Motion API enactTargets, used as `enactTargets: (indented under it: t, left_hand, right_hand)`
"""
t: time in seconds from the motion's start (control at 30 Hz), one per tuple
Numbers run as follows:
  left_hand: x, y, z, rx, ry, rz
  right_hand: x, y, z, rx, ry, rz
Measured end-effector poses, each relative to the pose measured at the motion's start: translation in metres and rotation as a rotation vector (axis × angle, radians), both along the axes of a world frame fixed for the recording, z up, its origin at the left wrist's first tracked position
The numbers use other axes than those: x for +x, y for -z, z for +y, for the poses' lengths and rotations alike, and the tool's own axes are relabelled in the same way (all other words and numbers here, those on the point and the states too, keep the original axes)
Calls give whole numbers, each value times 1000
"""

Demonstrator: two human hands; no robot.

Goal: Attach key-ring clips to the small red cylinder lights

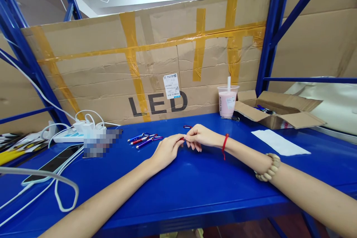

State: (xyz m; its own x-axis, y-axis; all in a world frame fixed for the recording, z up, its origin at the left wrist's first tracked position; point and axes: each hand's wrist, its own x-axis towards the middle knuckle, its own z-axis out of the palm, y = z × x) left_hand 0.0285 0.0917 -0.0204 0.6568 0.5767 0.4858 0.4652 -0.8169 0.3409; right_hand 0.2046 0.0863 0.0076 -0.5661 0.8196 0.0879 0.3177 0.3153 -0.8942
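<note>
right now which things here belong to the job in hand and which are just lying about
Likely the job:
small red piece at the fingertips of left hand and right hand
three slim tubes
red clip

Likely just lying about:
drink cup
phone
power strip
white sheet

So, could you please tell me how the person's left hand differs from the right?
The right hand has a red cord at its wrist and a beaded bracelet farther up the arm; the left hand has neither. The left hand is nearer the slim coloured tubes, while the right hand is nearer the pink drink. Both have their fingertips at a small red item, mostly hidden.
</note>
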Motion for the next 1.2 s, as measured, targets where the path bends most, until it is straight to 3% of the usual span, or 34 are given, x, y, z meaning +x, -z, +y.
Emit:
enactTargets:
  t: [0.5, 0.87, 1.03, 1.2]
  left_hand:
    - [1, -2, -4, 26, -40, -33]
    - [3, -3, -6, 56, -135, -78]
    - [3, -4, -7, 53, -189, -82]
    - [5, -5, -9, 26, -311, -2]
  right_hand:
    - [1, 1, 2, 32, 40, -16]
    - [-5, 14, 10, 32, 5, 92]
    - [-8, 12, 8, 129, 117, 45]
    - [-3, 10, 11, 330, 291, -63]
